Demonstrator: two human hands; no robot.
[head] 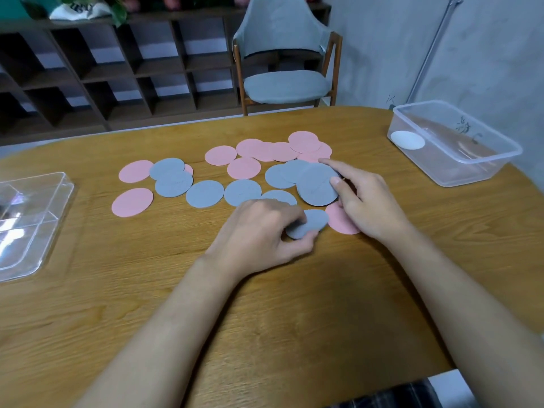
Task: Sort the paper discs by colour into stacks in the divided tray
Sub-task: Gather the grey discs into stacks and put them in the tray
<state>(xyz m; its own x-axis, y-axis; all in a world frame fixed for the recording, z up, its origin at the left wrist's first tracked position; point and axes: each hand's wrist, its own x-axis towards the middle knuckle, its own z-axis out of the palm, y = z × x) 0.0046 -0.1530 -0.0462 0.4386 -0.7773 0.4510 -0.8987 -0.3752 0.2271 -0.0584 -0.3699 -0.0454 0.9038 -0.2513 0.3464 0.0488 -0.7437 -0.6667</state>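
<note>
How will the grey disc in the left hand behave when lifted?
Probably light: the left hand pinches the grey disc by its edge alone. Likely fairly stiff: no sag shows. Thin and flat, so unlikely to roll, perhaps fiddly to pry off the table.

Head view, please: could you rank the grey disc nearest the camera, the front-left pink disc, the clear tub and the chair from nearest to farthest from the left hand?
1. The grey disc, pinched in the left hand itself.
2. The front-left pink disc, flat on the table to the hand's left.
3. The clear tub, at the table's far right.
4. The chair, beyond the table's far edge.
</note>
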